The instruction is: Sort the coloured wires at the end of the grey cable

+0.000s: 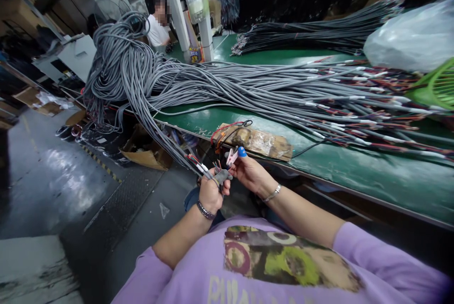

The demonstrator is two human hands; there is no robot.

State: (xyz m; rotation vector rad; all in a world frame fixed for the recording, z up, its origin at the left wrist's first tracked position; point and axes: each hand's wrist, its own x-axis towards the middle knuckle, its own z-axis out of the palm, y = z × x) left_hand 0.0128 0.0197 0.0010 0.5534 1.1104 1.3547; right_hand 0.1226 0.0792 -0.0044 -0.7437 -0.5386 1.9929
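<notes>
My left hand (210, 194) is closed around the ends of several grey cables (173, 150), whose thin coloured wires (217, 166) fan out above the fingers. Grey covers sit on some of its fingertips. Close beside it, my right hand (252, 174) is closed, pinching a small pale pink plastic piece (231, 157) between its fingertips. A blue cover (241, 152) is on the thumb. Whether a wire touches the pale piece is too small to tell. Just beyond the hands, a wooden board (271, 144) wrapped in clear tape lies at the bench edge.
Long grey cables (213, 82) with stripped ends cover the green bench (354, 186). Behind them lie a black cable bundle (315, 32), a plastic bag (411, 39) and a green basket (436, 86). A co-worker (158, 30) sits beyond the posts. Cardboard boxes (151, 152) stand on the floor.
</notes>
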